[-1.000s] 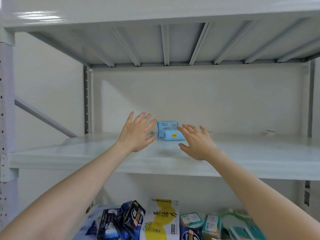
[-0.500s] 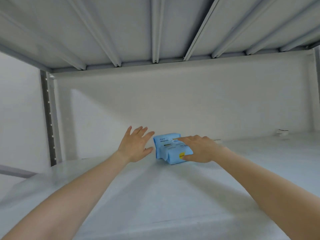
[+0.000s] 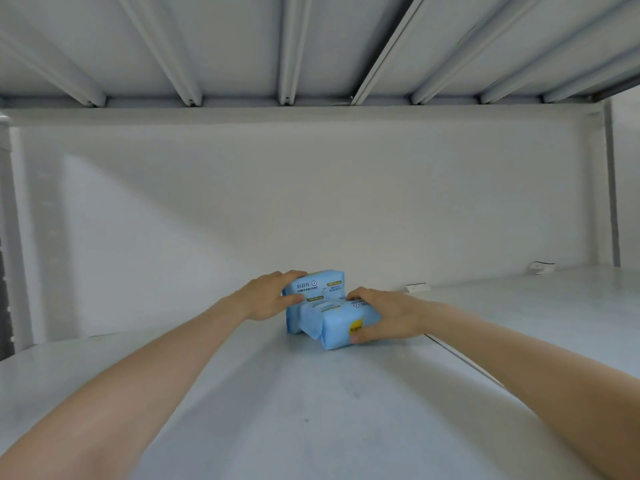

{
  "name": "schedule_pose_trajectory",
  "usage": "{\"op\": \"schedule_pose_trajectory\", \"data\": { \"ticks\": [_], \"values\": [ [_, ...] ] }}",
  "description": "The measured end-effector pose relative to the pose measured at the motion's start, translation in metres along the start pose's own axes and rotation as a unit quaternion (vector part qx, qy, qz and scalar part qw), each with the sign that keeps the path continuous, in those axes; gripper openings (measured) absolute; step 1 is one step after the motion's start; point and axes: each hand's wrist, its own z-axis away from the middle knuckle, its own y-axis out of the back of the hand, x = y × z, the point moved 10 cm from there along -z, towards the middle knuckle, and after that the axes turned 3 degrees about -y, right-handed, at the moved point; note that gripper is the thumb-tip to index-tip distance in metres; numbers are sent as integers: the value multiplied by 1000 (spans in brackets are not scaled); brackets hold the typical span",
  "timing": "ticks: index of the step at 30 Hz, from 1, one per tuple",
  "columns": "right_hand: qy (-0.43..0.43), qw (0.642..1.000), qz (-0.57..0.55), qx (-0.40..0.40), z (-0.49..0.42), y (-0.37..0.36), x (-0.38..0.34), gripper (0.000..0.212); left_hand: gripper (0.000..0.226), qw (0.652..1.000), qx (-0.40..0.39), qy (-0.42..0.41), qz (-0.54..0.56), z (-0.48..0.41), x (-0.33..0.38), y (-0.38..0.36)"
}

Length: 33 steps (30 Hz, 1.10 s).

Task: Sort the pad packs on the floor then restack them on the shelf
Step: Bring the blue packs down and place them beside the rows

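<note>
Left hand (image 3: 268,296) and right hand (image 3: 388,318), each closed on one light-blue pad pack. We see the left hand's fingers curled over the top left edge of the rear pack (image 3: 320,285) with the thumb on its printed front face. The right hand's fingers lie over the top of the front pack (image 3: 336,322), and its thumb presses the near end just beside a yellow label. The rear pack stands upright. The front pack lies lower, with its sealed end towards us, and touches the rear pack's front. Both packs rest on the grey shelf (image 3: 311,410), near its back and about midway across its width. We note both bare forearms reaching in from the lower corners of the view. A seam (image 3: 460,358) crosses the shelf surface to the right of the right wrist. Two small white tags lie along the rear edge: one (image 3: 417,287) just behind the right hand, the other (image 3: 542,267) well to the right. Behind stands a plain white wall (image 3: 311,202), flanked by a metal upright (image 3: 611,188) at the right. Overhead we see the ribbed underside of the upper shelf (image 3: 239,46).
</note>
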Motion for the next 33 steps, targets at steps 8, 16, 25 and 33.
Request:
{"op": "schedule_pose_trajectory", "data": {
  "ticks": [8, 16, 25, 33],
  "values": [
    [24, 1000, -3, 15, 8, 4, -11, 57, 43, 996, 24, 10, 89, 27, -10, 14],
    [44, 998, -26, 42, 22, 10, -37, 40, 32, 991, 11, 89, 100, 117, -57, 50],
    [66, 992, -104, 7, 52, 15, -90, 43, 30, 983, -9, 105, 150, 215, -54, 85],
    [-10, 975, -211, -68, 79, 9, -112, 51, 39, 971, -6, 83, 224, 258, -25, 97]
  ]
}}
